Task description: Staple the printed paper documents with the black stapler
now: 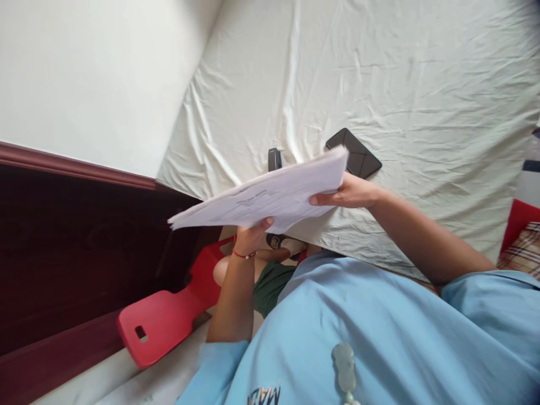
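Observation:
A stack of white printed papers (291, 191) is held up at a tilt in front of my body, over the near edge of the cloth. From below, my left hand (252, 235) grips its near edge, with the thumb on the top sheet and the other fingers hidden underneath. At the right end, my right hand (348, 192) is closed round the papers, its thumb lying on top. Just behind the stack lies a small black object (274, 157), possibly a stapler, partly covered by the papers. A dark tablet-like device (363, 157) rests beyond my right hand.
A wrinkled pale cloth (405, 84) covers the wide surface ahead. At the left stand a white wall (84, 73) and dark red wood panelling (76, 247). A red chair (164, 320) is at lower left. Plaid fabric (523, 250) shows at the right edge.

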A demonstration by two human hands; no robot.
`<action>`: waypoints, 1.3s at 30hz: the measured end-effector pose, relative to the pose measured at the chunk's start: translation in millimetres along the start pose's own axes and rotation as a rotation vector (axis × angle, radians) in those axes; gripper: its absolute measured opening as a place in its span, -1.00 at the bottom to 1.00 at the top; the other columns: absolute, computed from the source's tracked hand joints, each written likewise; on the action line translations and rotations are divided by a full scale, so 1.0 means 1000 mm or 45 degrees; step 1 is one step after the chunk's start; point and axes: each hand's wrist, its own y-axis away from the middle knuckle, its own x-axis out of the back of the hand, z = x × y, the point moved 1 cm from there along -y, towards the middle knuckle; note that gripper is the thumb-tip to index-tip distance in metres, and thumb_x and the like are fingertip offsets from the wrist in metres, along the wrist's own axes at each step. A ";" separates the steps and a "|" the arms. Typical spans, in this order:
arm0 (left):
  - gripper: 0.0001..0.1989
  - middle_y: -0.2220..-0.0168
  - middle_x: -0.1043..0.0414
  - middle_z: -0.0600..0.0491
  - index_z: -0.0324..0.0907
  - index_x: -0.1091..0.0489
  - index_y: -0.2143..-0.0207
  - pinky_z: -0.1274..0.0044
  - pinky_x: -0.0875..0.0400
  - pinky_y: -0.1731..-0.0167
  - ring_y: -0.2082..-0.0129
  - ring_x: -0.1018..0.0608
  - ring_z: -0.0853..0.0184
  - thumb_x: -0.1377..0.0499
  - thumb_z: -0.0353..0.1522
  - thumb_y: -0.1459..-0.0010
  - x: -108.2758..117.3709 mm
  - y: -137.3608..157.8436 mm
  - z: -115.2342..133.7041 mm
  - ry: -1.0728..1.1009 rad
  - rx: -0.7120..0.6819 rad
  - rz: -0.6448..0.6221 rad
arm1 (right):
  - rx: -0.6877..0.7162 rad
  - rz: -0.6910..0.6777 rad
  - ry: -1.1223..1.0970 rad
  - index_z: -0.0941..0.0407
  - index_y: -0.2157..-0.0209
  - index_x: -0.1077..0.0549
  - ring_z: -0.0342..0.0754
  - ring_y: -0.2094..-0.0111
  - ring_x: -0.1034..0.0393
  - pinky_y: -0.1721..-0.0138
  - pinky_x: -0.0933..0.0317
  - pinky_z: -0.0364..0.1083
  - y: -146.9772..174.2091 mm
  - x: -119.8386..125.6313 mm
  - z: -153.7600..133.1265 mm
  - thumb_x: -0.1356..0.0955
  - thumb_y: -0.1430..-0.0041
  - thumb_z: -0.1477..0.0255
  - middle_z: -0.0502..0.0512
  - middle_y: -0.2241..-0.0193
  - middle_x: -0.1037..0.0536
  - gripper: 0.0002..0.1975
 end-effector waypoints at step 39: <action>-0.48 0.14 -0.62 -0.18 -0.30 -0.57 0.21 0.21 -0.45 -0.14 -0.11 -0.55 -0.07 -0.47 -0.07 0.06 -0.018 0.008 -0.020 0.226 0.391 0.005 | -0.665 0.536 -0.858 0.13 0.20 -0.59 0.09 0.28 -0.61 0.17 -0.52 0.06 0.024 -0.044 0.077 -0.53 -0.09 0.17 0.18 0.30 -0.68 -0.65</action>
